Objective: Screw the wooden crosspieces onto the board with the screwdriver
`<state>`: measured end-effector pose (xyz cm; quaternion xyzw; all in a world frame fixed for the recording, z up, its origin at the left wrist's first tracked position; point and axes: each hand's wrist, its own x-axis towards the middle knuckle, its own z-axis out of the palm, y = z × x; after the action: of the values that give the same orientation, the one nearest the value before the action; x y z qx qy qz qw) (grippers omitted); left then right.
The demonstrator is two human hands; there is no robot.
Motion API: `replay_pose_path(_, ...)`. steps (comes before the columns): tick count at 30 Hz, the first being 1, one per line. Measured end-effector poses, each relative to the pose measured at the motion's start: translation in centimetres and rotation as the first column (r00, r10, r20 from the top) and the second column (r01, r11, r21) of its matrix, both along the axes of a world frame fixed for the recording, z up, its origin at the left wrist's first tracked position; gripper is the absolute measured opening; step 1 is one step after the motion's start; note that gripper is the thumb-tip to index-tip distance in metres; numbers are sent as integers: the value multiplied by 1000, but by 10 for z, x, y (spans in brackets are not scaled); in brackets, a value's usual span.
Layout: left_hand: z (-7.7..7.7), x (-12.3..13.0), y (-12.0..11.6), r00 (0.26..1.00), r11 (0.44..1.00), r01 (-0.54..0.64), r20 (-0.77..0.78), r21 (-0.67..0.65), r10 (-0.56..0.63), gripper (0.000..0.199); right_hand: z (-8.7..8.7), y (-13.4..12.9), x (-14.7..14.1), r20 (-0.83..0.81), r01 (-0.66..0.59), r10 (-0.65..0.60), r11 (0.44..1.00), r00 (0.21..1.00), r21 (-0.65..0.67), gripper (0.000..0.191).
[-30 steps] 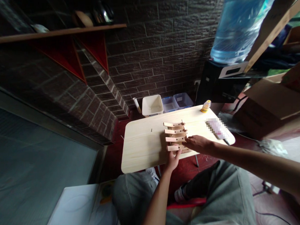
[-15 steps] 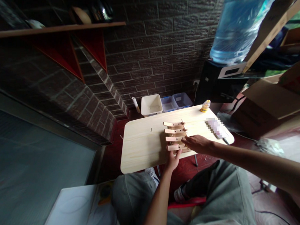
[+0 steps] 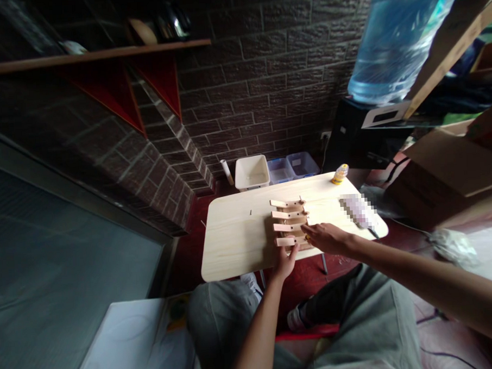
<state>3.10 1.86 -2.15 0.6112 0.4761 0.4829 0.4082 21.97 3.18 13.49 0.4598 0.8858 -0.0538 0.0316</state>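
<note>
A small wooden assembly (image 3: 288,215) rests on the table, with several pale, bent slats lying in a row across it and dark dots along them. My left hand (image 3: 286,260) is closed on its near end, the thumb by the nearest slat and the fingers partly hidden below. Over the right side of the assembly, my right hand (image 3: 326,237) reaches in with bent fingers at the ends of the two nearest slats. A tiny yellowish spot shows by those fingertips; what they pinch is too small to make out.
The light wooden table (image 3: 232,239) carries a small dark pin (image 3: 250,212), a yellow-capped clear bottle (image 3: 340,174) and a blurred-out flat item (image 3: 358,211). Behind it stand a white bin (image 3: 251,172) and blue bins (image 3: 302,164). A water jug (image 3: 390,47) is back right.
My right hand's fingers have shifted slightly at the slat ends, and a yellowish spot now shows there. My left hand keeps its hold. The whole view has shifted a little.
</note>
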Motion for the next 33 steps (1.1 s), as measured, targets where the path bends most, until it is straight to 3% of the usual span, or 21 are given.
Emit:
replay_pose_path(8,1,1,-1,1000,1000,9,23,-22,-9,40,-1,9,6,8,-175,175,982,985,64,25)
replay_pose_path(15,6,1,-2,999,1000,1,34,-29,0,43,-2,15,7,-46,-182,182,983,982,17,17)
replay_pose_path(24,4,2,-2,1000,1000,6,-2,-8,-6,40,3,7,4,10,-55,55,998,998,-7,25)
replay_pose_path(33,5,2,-2,999,998,19,40,-56,-17,41,3,13,10,22,-226,225,973,974,49,27)
